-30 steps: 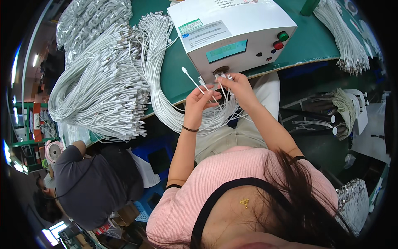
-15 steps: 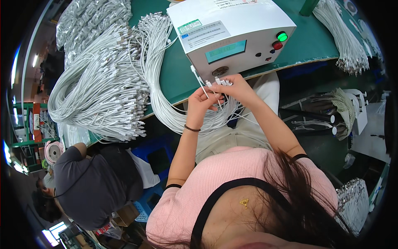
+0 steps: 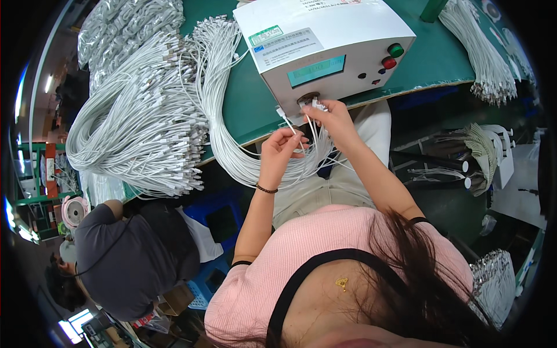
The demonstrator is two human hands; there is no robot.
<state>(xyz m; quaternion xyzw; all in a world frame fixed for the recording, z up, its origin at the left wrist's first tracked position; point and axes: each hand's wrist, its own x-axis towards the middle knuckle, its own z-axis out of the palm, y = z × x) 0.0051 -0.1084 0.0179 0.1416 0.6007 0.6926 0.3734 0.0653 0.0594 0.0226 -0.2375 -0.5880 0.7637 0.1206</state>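
At the front of a white box-shaped tester (image 3: 360, 69), my right hand (image 3: 333, 123) is closed on white cable plugs (image 3: 315, 104). One plug is up against the round socket (image 3: 307, 98); my fingers hide how far it goes in. Lower and to the left, my left hand (image 3: 281, 149) pinches a white cable (image 3: 290, 126), its plug end pointing up and left toward the tester. A bundle of white cables (image 3: 243, 165) runs from the table over its edge, down below my hands.
A large heap of white cables (image 3: 139, 122) lies on the left of the green table (image 3: 243, 110), with bagged cables (image 3: 127, 29) behind. Another cable bundle (image 3: 481, 55) lies at the far right. A co-worker (image 3: 133, 255) sits on my left, near a blue stool (image 3: 217, 217).
My right hand has moved up to the tester's socket with the plugs. My left hand has lowered slightly, apart from the right. The tester's green lamp has gone dark, and its display reading differs.
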